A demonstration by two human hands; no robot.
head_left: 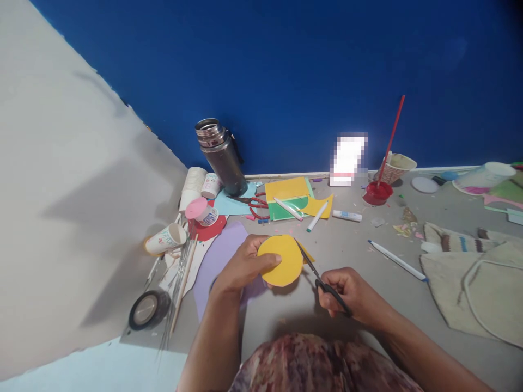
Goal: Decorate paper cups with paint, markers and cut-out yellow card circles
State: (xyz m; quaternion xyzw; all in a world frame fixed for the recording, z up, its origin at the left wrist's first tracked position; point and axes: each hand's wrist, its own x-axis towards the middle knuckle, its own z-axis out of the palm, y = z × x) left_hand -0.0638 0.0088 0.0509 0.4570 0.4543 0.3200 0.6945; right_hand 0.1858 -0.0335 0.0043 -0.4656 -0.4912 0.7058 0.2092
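My left hand [254, 263] grips a round piece of yellow paper [285, 274], thumb on top and the other fingers hidden beneath. A pair of black-handled scissors [314, 268] is in my right hand [342, 293], its blades at the paper's right edge. A small yellow strip [309, 253] sticks out behind the blades; whether it is joined to the disc I cannot tell. Below my left wrist lies a sheet of purple paper [220, 245]. Beyond my hands are two markers [317, 216] and a yellow paper offcut [322, 206].
A steel flask [223, 160] stands at the back left, near stacked paper cups [193, 185] and red-handled scissors [258, 206]. Black tape [144, 311] lies at the left edge. A red pot with a stick [378, 193] stands back right. A cloth bag [453, 283] lies at right.
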